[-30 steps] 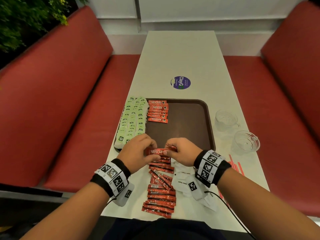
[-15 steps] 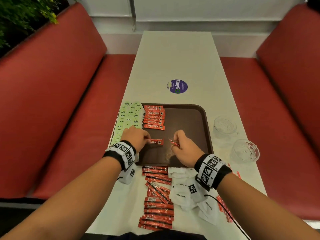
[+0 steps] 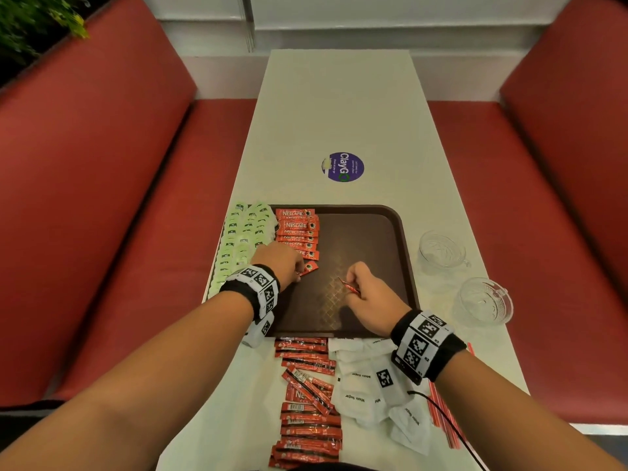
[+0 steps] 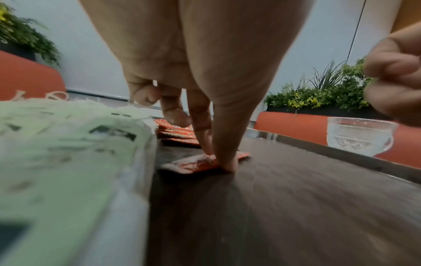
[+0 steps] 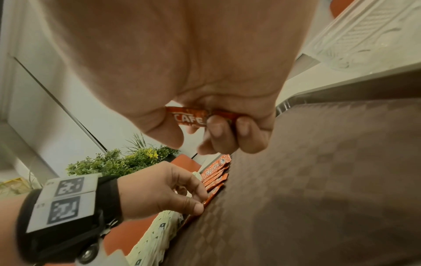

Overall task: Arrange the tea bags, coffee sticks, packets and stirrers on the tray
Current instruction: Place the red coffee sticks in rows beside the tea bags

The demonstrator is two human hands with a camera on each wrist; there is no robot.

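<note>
A brown tray (image 3: 370, 232) holds a column of green tea bags (image 3: 238, 239) along its left edge and a row of red coffee sticks (image 3: 297, 226) beside them. My left hand (image 3: 299, 270) pinches the end of a coffee stick (image 3: 310, 267) lying flat on the tray at the near end of that row; the left wrist view shows thumb and fingertip on this stick (image 4: 193, 163). My right hand (image 3: 353, 283) hovers over the tray's middle. Its curled fingers hold another coffee stick (image 5: 189, 117).
On the table in front of the tray lie several loose coffee sticks (image 3: 309, 402), white sugar packets (image 3: 367, 379) and red stirrers (image 3: 441, 413). Two glass cups (image 3: 441, 249) (image 3: 484, 300) stand right of the tray. Red benches flank the table.
Both hands have gone from the loose pile forward onto the tray. The left has brought its stick up to the near end of the row; the right still holds a stick.
</note>
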